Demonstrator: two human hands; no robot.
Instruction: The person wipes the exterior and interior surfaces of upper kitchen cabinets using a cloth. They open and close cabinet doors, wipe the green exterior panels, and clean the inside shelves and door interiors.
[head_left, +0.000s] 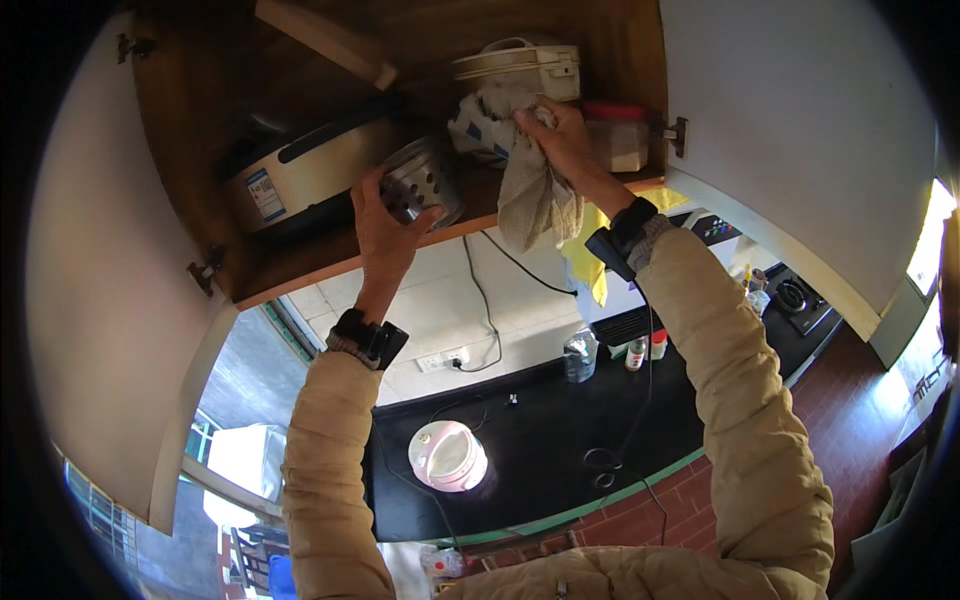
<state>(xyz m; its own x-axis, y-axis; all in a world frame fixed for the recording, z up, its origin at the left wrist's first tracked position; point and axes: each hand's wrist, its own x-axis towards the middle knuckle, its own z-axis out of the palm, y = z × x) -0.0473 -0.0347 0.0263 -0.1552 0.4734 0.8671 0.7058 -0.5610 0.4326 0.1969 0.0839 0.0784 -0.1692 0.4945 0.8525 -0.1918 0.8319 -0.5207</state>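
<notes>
Both my arms reach up into an open wall cabinet. My left hand (390, 225) grips a perforated metal utensil holder (424, 184) near the shelf's front edge, fingers at its left side and thumb at its lower rim. In my right hand (559, 142) is a bunched greyish cloth (529, 187), which hangs over the shelf edge. Behind the cloth, a white and blue item shows in part. A cream lidded case with a handle (525, 67) stands behind my right hand, and a red-lidded clear container (619, 139) stands to its right.
A boxy appliance (315, 172) lies on the shelf at left. Cabinet doors (780, 150) stand open on both sides. Below, the black counter (540, 450) bears a round pink-and-white appliance (448, 456), a clear pouch (580, 355) and a bottle (635, 354). A yellow cloth (589, 255) hangs under the cabinet.
</notes>
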